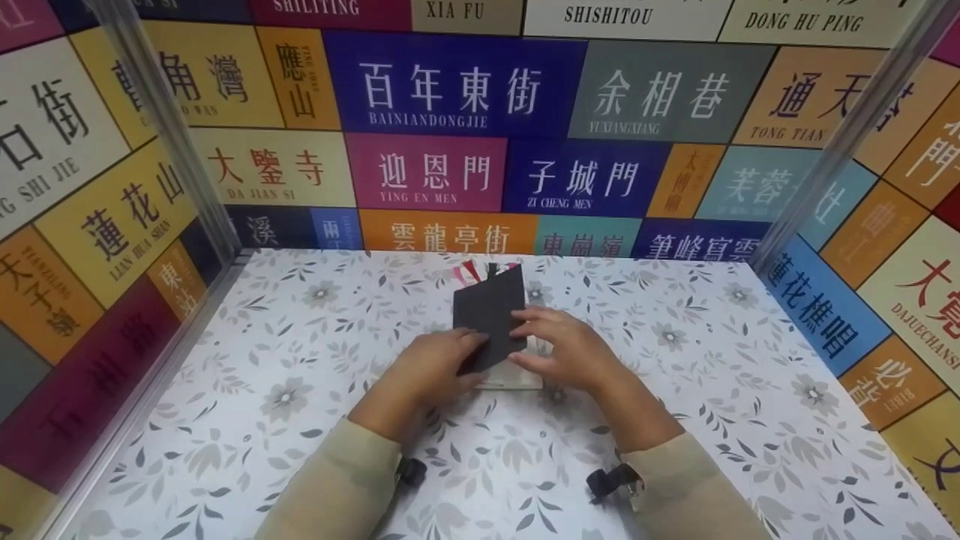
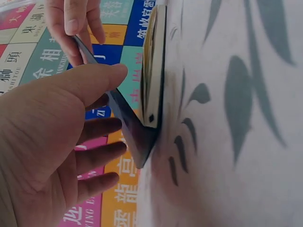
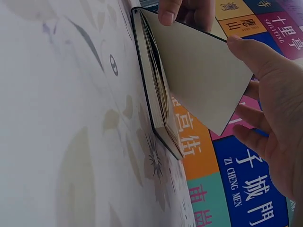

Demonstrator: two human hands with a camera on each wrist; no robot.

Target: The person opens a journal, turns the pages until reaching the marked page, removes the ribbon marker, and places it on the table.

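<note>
A small notebook (image 1: 517,381) with cream pages lies on the table, its dark cover (image 1: 489,309) lifted at a slant. My left hand (image 1: 429,369) pinches the cover's near edge, thumb on the pale inner side and fingers behind. At the free side of the cover, my right hand (image 1: 571,346) holds it, with its thumb at a corner of the cream inside (image 3: 203,64) in the right wrist view. The page block (image 3: 158,85) stays flat on the tabletop, a few leaves slightly fanned. In the left wrist view the cover (image 2: 128,120) appears nearly edge-on.
Pink, red and dark strips (image 1: 466,273) show just behind the notebook. A white tabletop (image 1: 300,450) with grey leaf print spreads around it. Panels (image 1: 457,90) of coloured Chinese place-name signs close off the back and both sides, with clear posts (image 1: 180,150) at the corners.
</note>
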